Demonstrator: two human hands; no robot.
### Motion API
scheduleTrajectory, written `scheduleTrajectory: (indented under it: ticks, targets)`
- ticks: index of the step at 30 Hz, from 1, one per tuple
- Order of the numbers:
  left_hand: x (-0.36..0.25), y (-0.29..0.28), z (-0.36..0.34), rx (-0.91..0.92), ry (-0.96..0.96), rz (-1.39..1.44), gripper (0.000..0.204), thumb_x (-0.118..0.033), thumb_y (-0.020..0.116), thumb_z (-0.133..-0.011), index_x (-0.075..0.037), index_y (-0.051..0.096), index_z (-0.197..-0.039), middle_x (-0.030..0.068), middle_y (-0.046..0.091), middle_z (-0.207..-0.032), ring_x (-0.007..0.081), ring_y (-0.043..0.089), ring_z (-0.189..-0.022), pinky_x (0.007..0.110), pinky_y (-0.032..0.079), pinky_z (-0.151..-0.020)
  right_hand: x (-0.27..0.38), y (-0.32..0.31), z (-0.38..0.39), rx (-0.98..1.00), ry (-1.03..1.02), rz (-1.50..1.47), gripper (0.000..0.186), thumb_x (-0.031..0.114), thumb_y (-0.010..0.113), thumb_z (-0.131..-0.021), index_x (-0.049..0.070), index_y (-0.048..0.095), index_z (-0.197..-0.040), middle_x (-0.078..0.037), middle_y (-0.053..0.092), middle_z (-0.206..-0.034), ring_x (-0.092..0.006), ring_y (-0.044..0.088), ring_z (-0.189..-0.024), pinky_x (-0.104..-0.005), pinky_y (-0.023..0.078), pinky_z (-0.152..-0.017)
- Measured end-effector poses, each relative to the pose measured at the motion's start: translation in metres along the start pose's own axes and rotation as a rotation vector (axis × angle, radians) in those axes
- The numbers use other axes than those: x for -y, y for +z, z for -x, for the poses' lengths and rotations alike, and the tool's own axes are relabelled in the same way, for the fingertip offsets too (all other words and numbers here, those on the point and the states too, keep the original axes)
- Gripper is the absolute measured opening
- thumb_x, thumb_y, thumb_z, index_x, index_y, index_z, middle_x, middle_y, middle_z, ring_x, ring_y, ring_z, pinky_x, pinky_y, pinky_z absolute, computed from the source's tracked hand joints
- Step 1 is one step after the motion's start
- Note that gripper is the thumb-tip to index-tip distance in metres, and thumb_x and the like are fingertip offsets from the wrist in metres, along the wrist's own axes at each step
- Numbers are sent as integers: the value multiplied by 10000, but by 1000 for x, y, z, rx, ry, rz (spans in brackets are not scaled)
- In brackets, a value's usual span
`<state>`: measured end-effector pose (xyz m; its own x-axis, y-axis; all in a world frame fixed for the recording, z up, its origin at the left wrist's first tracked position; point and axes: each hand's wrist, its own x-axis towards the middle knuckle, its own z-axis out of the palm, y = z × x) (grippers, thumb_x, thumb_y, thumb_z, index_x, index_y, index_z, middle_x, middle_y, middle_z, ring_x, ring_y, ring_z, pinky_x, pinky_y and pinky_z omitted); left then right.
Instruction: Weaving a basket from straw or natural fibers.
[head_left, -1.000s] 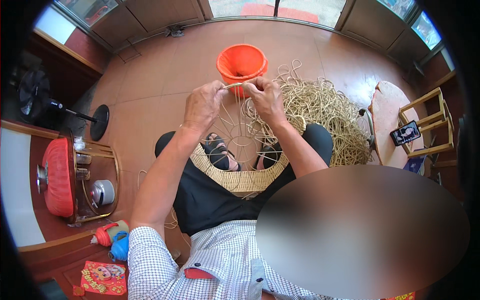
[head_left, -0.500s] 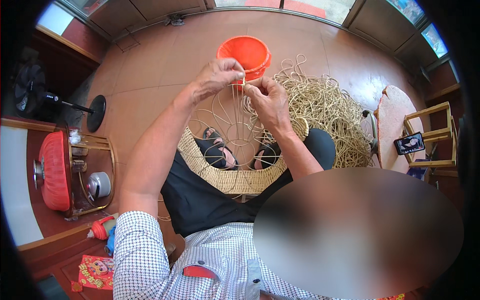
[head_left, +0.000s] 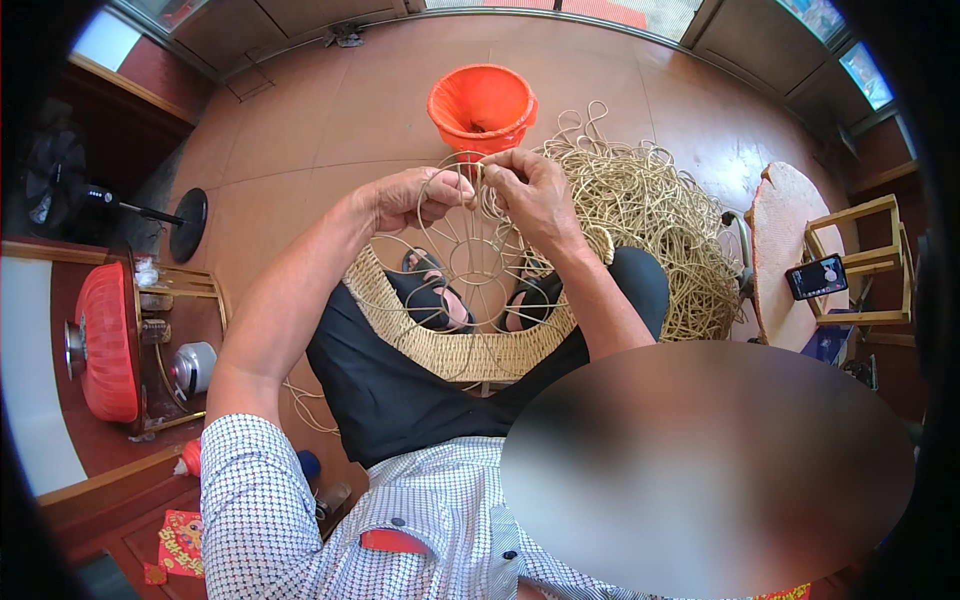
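Note:
Across my knees rests a curved woven band [head_left: 470,357] of straw-coloured cord, and thin spokes [head_left: 474,262] fan out from it in a round frame. At the far side of that frame, my left hand [head_left: 425,198] is closed with its fingers pinched on a strand of cord. A loop of this cord [head_left: 420,200] arches over it. Just right of it, my right hand [head_left: 537,200] pinches a strand at the frame's top, thumb against forefinger. The exact grip between the fingertips is too small to make out.
A large heap of loose cord [head_left: 660,240] lies on the floor to the right. Beyond my hands stands an orange-red lined bin [head_left: 485,90]. On a round board [head_left: 790,240], a phone [head_left: 817,277] leans against a wooden stand. A fan [head_left: 188,224] and a red-covered bowl [head_left: 105,342] are on the left.
My left hand has lowered toward me and turned, its fingers now curled at the spokes. A cord loop now shows around it. My right hand has shifted only slightly.

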<state>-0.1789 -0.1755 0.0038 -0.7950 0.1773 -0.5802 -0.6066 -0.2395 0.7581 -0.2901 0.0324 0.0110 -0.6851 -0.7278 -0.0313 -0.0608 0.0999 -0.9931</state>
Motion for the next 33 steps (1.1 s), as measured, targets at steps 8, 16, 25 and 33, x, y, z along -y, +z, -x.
scheduleTrajectory:
  ticks: [8,16,25,33]
  targets:
    - [5,-7,-7,91,-46,62,182,-182,705,-968,-110,649,-1126,-115,379,-651,17,297,-503,200,229,-448,-7,4,6,-195,-281,311,185,122,687,-973,11,754,-1105,-120,718,-900,-255,703,-838,-376,561,-776]
    - [24,-17,-9,236,-243,-89,245,-267,668,-1058,-69,689,-1200,-28,673,-777,15,489,-582,185,349,-495,-4,29,127,-28,-126,-32,309,91,652,-1023,-12,657,-1314,-108,710,-1003,-185,671,-839,-326,544,-752]
    - [20,-6,-10,370,-526,-344,287,-353,680,-1059,-109,734,-1200,-39,696,-788,18,444,-569,208,340,-527,-31,68,154,48,488,-1133,736,82,556,-1086,122,166,-1708,-66,585,-1177,-107,574,-839,-231,492,-769]
    - [17,-5,-9,358,-531,-651,212,-346,745,-1009,-157,773,-917,-95,574,-687,16,467,-596,225,352,-525,-57,89,121,21,521,-1314,177,178,464,-1139,102,491,-1297,-29,572,-912,-109,524,-683,-252,440,-589]
